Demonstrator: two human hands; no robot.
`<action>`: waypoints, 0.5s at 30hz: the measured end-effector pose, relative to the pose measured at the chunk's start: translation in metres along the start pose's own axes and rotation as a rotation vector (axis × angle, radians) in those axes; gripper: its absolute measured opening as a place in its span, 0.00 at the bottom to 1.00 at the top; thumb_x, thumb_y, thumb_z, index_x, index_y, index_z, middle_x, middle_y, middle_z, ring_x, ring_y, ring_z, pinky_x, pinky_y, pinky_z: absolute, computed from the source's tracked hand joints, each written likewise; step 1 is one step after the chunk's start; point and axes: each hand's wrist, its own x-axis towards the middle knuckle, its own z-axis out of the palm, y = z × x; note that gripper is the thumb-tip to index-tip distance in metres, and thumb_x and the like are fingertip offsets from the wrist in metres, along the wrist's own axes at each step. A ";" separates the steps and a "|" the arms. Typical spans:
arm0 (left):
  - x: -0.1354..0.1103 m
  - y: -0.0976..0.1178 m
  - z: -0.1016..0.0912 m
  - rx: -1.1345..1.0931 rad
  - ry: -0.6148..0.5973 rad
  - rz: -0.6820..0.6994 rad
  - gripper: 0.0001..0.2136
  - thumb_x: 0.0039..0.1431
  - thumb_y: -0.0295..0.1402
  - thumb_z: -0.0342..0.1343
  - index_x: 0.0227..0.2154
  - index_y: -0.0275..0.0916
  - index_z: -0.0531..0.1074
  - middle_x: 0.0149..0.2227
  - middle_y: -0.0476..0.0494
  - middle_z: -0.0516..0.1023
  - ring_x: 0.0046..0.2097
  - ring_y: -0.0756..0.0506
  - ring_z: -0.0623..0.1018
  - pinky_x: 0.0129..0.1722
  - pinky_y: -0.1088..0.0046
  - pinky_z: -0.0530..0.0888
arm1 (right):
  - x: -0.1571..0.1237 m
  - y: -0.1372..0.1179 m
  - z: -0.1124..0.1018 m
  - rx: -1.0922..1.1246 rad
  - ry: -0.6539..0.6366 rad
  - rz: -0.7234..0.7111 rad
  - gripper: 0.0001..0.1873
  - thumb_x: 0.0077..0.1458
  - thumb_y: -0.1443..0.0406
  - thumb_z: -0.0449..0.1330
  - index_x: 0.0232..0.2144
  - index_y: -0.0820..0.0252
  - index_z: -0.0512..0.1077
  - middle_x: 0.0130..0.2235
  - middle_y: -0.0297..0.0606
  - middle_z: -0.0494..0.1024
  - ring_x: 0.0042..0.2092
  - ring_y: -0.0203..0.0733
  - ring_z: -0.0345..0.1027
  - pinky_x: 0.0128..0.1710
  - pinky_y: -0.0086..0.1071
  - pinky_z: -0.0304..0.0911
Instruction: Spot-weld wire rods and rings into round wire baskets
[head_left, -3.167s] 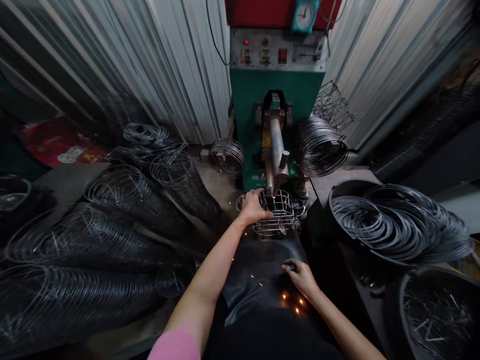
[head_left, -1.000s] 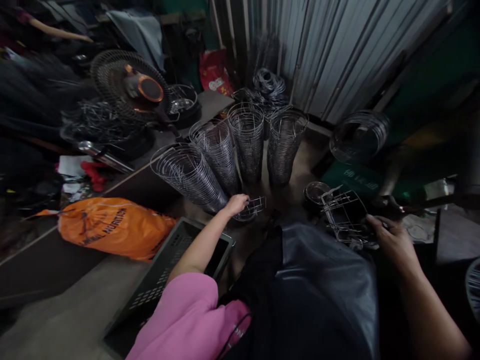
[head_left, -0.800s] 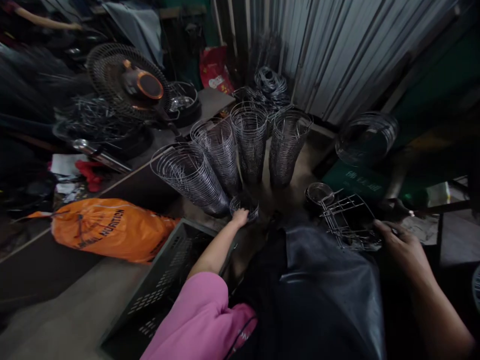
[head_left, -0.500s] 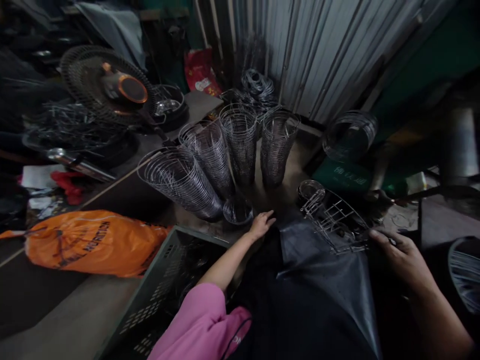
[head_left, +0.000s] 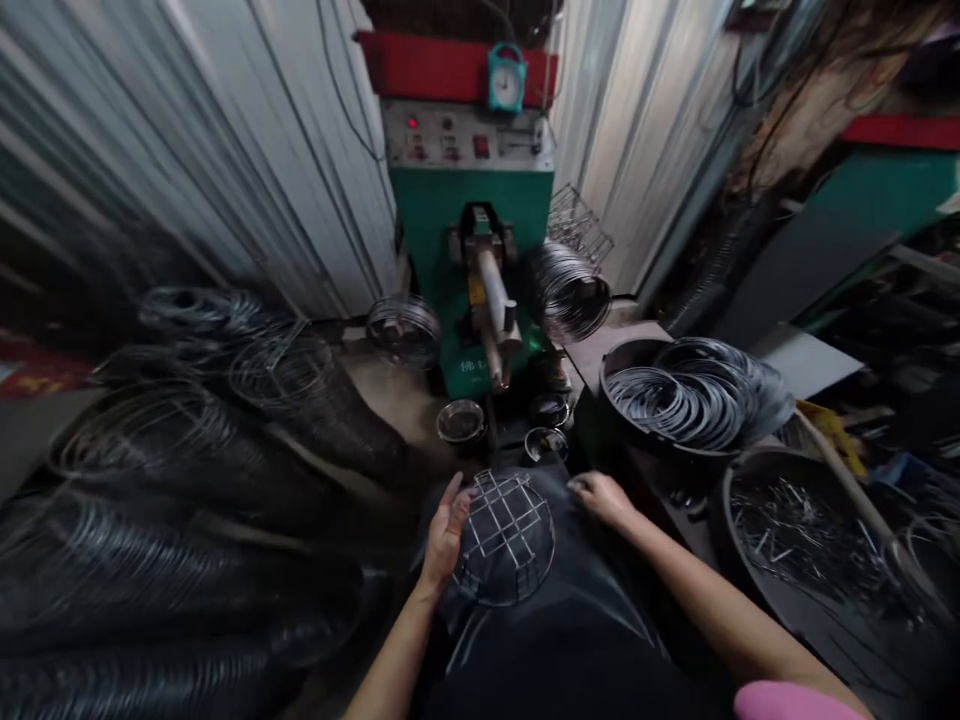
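The step in hand seems to be handling the wire basket (head_left: 510, 522), low centre over the dark apron (head_left: 592, 570); turning it would call for a firm hold. The left hand (head_left: 446, 535) points upward at its left edge, fingers touching, pinch unclear. The right hand (head_left: 606, 498), right of it, is loosely curled, contents unclear.

Grey bench (head_left: 609, 347), black tub (head_left: 671, 446) of wire rings (head_left: 679, 400), second tub (head_left: 725, 515) of short wires (head_left: 795, 525)

This is a metalwork workshop. Green machine (head_left: 424, 225) with control panel (head_left: 466, 135) stands by a corrugated metal wall (head_left: 277, 130); wire rings (head_left: 694, 395) and short metal rods (head_left: 795, 530) fill tubs (head_left: 725, 510).
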 end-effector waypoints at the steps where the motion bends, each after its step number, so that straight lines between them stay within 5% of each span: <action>1: 0.003 -0.001 0.004 0.020 0.003 0.015 0.26 0.54 0.53 0.48 0.47 0.37 0.69 0.57 0.39 0.64 0.57 0.40 0.65 0.58 0.64 0.58 | 0.008 0.010 -0.018 -0.077 0.096 0.004 0.14 0.54 0.61 0.53 0.36 0.59 0.75 0.41 0.43 0.77 0.43 0.45 0.69 0.40 0.31 0.62; 4: 0.005 -0.003 0.014 0.018 0.024 0.028 0.30 0.54 0.52 0.50 0.54 0.37 0.62 0.51 0.39 0.71 0.50 0.41 0.71 0.55 0.64 0.61 | 0.042 0.043 -0.083 -0.193 0.419 0.159 0.18 0.56 0.59 0.51 0.45 0.59 0.71 0.46 0.46 0.75 0.47 0.47 0.68 0.43 0.34 0.62; 7: 0.002 -0.009 0.020 -0.046 0.034 0.021 0.34 0.53 0.50 0.52 0.59 0.38 0.54 0.47 0.40 0.72 0.46 0.43 0.73 0.50 0.66 0.65 | 0.080 0.082 -0.136 -0.246 0.586 0.413 0.22 0.57 0.58 0.51 0.51 0.63 0.67 0.47 0.53 0.72 0.48 0.52 0.67 0.43 0.39 0.63; 11: -0.002 -0.017 0.025 -0.072 0.065 0.006 0.34 0.50 0.50 0.55 0.58 0.39 0.58 0.46 0.41 0.72 0.45 0.43 0.73 0.47 0.68 0.67 | 0.119 0.125 -0.169 -0.286 0.578 0.648 0.24 0.54 0.59 0.55 0.49 0.71 0.67 0.47 0.60 0.69 0.47 0.54 0.68 0.43 0.41 0.64; 15: 0.001 -0.019 0.028 -0.072 0.084 0.013 0.32 0.49 0.50 0.56 0.55 0.39 0.62 0.46 0.41 0.73 0.48 0.41 0.71 0.50 0.68 0.65 | 0.135 0.143 -0.180 -0.279 0.478 0.680 0.16 0.53 0.68 0.55 0.42 0.74 0.72 0.43 0.61 0.73 0.46 0.54 0.69 0.42 0.40 0.64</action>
